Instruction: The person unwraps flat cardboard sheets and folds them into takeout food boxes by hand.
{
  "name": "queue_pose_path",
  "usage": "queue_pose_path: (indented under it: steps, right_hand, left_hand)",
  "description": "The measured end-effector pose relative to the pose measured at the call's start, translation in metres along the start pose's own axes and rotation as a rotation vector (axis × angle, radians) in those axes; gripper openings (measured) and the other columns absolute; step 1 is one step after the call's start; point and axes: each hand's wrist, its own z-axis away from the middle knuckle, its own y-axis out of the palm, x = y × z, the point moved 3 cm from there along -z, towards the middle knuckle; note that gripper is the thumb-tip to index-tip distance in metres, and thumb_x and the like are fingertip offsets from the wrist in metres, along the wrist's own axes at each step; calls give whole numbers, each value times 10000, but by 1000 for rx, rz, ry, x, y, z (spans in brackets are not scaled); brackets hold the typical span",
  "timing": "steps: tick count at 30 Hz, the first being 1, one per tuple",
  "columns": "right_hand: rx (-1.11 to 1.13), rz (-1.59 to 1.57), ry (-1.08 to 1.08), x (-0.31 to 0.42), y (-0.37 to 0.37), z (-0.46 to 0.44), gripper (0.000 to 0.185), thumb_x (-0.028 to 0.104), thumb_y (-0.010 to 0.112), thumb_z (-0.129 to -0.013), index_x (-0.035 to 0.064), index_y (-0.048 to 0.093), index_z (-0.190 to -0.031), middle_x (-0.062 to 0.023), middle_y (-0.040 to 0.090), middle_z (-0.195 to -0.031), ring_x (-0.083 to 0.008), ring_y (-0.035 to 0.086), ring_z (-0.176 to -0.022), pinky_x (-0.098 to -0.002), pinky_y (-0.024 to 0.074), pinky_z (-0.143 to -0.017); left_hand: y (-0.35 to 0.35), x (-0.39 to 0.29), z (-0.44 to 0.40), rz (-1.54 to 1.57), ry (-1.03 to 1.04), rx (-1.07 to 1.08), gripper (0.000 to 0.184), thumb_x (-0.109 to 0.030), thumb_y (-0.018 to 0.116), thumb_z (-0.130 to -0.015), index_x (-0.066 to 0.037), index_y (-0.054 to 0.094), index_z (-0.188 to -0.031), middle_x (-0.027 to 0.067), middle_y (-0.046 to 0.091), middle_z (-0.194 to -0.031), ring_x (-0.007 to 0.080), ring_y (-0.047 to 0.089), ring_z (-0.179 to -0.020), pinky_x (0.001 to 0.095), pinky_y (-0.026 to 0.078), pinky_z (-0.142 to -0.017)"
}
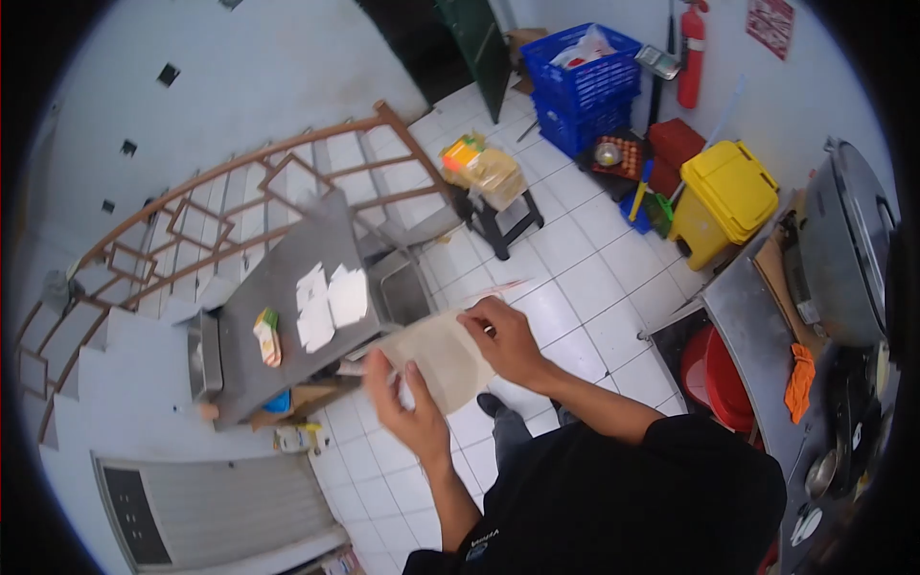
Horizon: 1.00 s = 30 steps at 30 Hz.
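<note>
A pale, translucent sheet (pixel 412 347) with a thin, cream-coloured round disc (pixel 453 369) on or behind it hangs in front of my body. My right hand (pixel 506 343) pinches the upper right edge between thumb and fingers. At the lower left edge is my left hand (pixel 407 402), thumb and fingers apart, the fingers blurred by motion. Its thumb overlaps the sheet; whether it touches cannot be made out. Beyond the sheet, opened white cartons (pixel 331 302) and a small yellow-green and white pack (pixel 267 335) lie on a grey metal table (pixel 244 369).
A black stool (pixel 500 230) bears bagged goods (pixel 487 172). Farther off are blue crates (pixel 580 91), a tray of eggs (pixel 625 158) and a yellow bin (pixel 728 196). At right, a metal counter (pixel 743 311) has a red basin (pixel 721 379) below. A wooden railing (pixel 259 158) borders stairs.
</note>
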Motion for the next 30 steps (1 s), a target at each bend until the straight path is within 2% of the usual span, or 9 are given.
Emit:
queue_pose_path:
  steps: [2,3,6,7,10,11,14,22,30]
  right_hand:
    - [15,-24,65,-11,6,-4,99,70,659,-963,-20,633,-931,-134,673,-941,-191,678,-750,-307,562,-655]
    - [78,16,139,-10,2,-8,175,150,671,-957,-16,638,-1002,-158,655,-977,-305,658,-809,-350,554,-737]
    - [-65,549,-375,24,-7,-11,239,192,695,-945,-16,644,-1051,-177,658,-1025,-323,648,-876,-352,546,-803]
    - [-27,552,-372,35,-7,-11,319,225,721,-930,-22,640,-1114,-146,662,-1050,-281,652,-950,-348,532,-846]
    - [350,-170,101,56,12,-17,331,216,718,-940,-20,643,-1159,-92,683,-1059,-199,667,-974,-327,528,-840]
    - [317,-386,125,41,23,-18,323,217,702,-959,2,657,-1196,-58,698,-1056,-131,659,-966,-299,527,-818]
    - [282,-462,182,31,26,-32,237,133,646,-996,-18,667,-1178,-62,693,-1057,-103,652,-899,-248,544,-721]
    - [413,-609,289,33,55,-28,277,194,633,-1012,-4,681,-1199,-63,712,-1071,-115,661,-929,-268,537,-799]
    - [441,-742,436,5,73,-9,332,150,631,-1005,-20,596,-1288,-89,651,-1207,-160,645,-1067,-303,545,-876]
  left_hand:
    - [8,10,-2,7,6,2,351,2,550,-984,36,603,-1330,191,609,-1362,290,653,-1141,371,520,-928]
    - [10,10,-4,-26,24,-8,341,11,535,-989,39,612,-1320,193,604,-1372,288,659,-1135,368,524,-925]
    - [18,14,-12,-103,174,-62,331,55,549,-970,24,654,-1282,181,594,-1309,285,652,-1111,371,532,-913]
    - [18,13,-12,-155,254,-76,336,68,561,-959,15,664,-1274,175,587,-1282,284,648,-1103,371,534,-907]
    - [30,11,-16,-152,389,-52,367,123,609,-907,-21,706,-1230,144,550,-1174,273,629,-1060,362,547,-855]
    - [33,10,-15,-122,396,-26,369,125,612,-904,-24,710,-1226,143,556,-1161,271,629,-1048,356,548,-845]
    - [29,16,-14,-108,406,-35,356,123,642,-888,-31,726,-1197,122,592,-1088,249,622,-990,330,553,-819]
    - [5,25,-22,-201,608,-212,278,113,640,-899,-3,718,-1140,113,634,-1043,253,629,-951,343,518,-842]
    - [5,26,-19,352,76,-160,180,21,660,-949,27,674,-1128,162,673,-1154,295,645,-1142,371,535,-953]
